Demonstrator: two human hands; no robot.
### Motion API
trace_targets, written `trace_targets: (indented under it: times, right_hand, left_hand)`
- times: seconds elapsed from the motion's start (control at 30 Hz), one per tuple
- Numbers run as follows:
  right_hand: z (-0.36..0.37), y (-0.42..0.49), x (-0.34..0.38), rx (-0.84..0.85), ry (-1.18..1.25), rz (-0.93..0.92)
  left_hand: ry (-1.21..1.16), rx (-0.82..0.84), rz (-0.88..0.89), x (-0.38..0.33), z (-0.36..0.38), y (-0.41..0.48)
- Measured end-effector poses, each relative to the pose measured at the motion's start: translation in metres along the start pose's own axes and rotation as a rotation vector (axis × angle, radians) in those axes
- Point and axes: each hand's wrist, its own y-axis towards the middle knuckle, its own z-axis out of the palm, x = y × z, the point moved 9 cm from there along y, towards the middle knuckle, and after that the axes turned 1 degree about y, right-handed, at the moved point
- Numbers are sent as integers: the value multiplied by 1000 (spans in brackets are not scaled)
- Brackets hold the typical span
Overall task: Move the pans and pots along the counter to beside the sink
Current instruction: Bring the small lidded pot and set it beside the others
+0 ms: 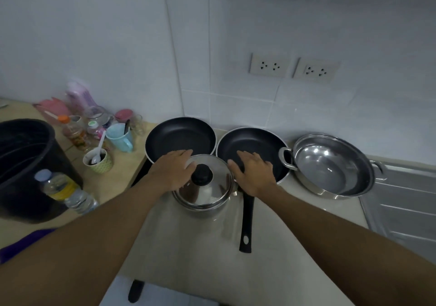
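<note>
A lidded steel pot (205,194) stands on the pale desk (203,246), in front of two black frying pans. The left hand (173,172) lies palm down over the pot's left edge, its fingers (186,153) straight and close together, reaching onto the rim of the left pan (180,135). The right hand (254,175) hovers over the near rim of the right pan (253,144), fingers spread and clasping nothing. That pan's long handle (246,223) points toward the person, just right of the pot. To the right, a two-handled steel wok (332,166) sits touching the sink's drainboard (405,201). To the left, a black bucket (26,164), a water bottle (62,188), a blue mug (119,139), a paper cup (99,162) with a spoon and several jars crowd the desk.
</note>
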Motion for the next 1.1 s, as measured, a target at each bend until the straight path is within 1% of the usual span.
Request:
trace_targets:
  times: [0.1, 0.27, 0.5, 0.67, 0.77, 0.87, 1.0, 1.1]
  right_hand:
    - [-23, -31, -12, -37, 13, 58]
    - [-52, -98, -34, -97, 55, 155]
    - [-90, -205, -88, -212, 51, 296]
    - [-119, -282, -141, -286, 49, 461]
    - [-135, -325, -174, -319, 45, 528]
    - [-151, -372, -211, -377, 70, 586]
    - [-176, -441, -267, -424, 93, 667]
    - [-195, -496, -313, -462, 113, 711]
  left_hand:
    - [-62, 19, 48, -25, -8, -16]
    - [-77, 43, 175, -81, -11, -39]
    - [-41, 87, 376, -191, 9, -77]
    - [-40, 125, 538, -277, 25, -106]
    - [-60, 142, 623, -330, 36, -127]
    - [-4, 166, 715, -383, 52, -145]
    - [74, 210, 794, -460, 82, -167]
    - [92, 236, 806, -528, 106, -186]
